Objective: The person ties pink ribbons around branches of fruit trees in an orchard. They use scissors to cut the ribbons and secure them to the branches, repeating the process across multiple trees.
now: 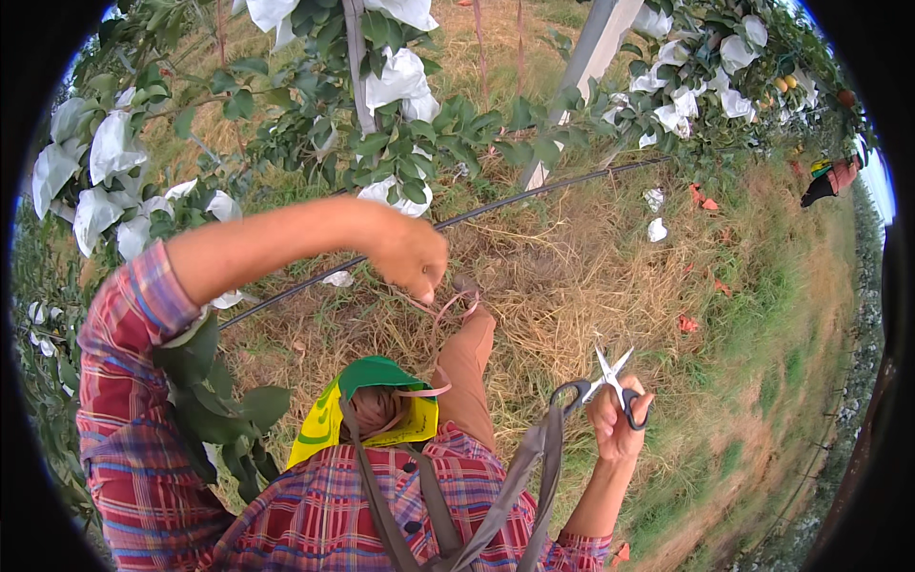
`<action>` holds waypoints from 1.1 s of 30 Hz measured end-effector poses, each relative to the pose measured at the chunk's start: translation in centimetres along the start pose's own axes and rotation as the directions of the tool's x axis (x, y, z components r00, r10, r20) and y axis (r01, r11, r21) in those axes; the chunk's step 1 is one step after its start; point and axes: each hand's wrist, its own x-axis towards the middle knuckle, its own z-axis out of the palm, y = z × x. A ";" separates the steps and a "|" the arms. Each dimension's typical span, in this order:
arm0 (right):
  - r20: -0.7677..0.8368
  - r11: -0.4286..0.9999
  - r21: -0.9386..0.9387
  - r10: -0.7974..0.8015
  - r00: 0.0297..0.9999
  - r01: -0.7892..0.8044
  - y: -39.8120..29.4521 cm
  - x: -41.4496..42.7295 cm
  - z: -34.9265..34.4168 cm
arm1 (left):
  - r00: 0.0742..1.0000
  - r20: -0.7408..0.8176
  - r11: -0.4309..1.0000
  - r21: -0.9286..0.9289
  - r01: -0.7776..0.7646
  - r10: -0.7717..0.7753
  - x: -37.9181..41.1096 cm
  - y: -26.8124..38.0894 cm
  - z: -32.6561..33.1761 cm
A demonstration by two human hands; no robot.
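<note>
My left hand [414,261] is raised over the dry grass, its fingers pinching a thin pink ribbon [441,314]. The ribbon loops beside the hand and trails down to a yellow and green bag [314,429] at my waist. More pinkish strips lie inside the bag's mouth. Out to the right, my right hand [616,422] holds a pair of scissors [607,375] with black handles, blades apart and pointing away from me. A grey fabric strap [547,457] runs up close to the scissors' left handle.
Leafy fruit-tree branches with white bags [400,79] hang ahead and left. A black hose [500,204] crosses low in front, near a slanted post [582,71]. Leaves [214,400] overlap my left side. Red scraps [688,324] lie on the grass; another person [833,179] is far right.
</note>
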 end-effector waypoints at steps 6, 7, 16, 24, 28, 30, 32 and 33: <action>-0.153 0.872 -0.474 0.055 0.987 -0.122 0.8 -3.7 -3.2 | 0.964 -0.006 0.940 0.223 0.260 -0.265 5.5 10.3 -11.9; -0.176 0.840 -0.522 0.062 0.982 -0.147 1.2 -4.1 -3.3 | 0.968 -0.049 0.947 0.200 0.250 -0.246 6.8 11.5 -12.7; -0.387 0.914 -0.268 0.188 0.903 -0.305 5.0 -7.1 -4.5 | 0.972 0.200 0.937 0.346 0.049 -0.125 20.4 3.8 9.8; -0.415 0.929 -0.365 -0.110 0.903 -0.054 6.1 -1.9 0.8 | 0.944 -0.067 0.332 -0.926 -0.179 0.324 16.3 3.5 17.8; -0.312 0.692 -0.715 -0.196 0.930 -0.094 6.7 -0.6 2.0 | 0.889 -0.134 -0.075 -0.991 -0.113 0.437 13.9 6.0 17.8; -0.269 0.633 -0.768 -0.179 0.946 -0.099 6.3 -0.1 2.8 | 0.901 -0.157 -0.157 -0.982 -0.101 0.403 14.0 5.7 18.7; -0.251 0.626 -0.774 -0.161 0.954 -0.098 6.5 0.1 3.2 | 0.903 -0.173 -0.309 -0.950 -0.047 0.394 14.4 5.4 20.1; -0.232 0.627 -0.775 -0.163 0.959 -0.081 6.6 0.0 3.3 | 0.904 -0.178 -0.381 -0.924 -0.017 0.390 14.5 5.4 20.5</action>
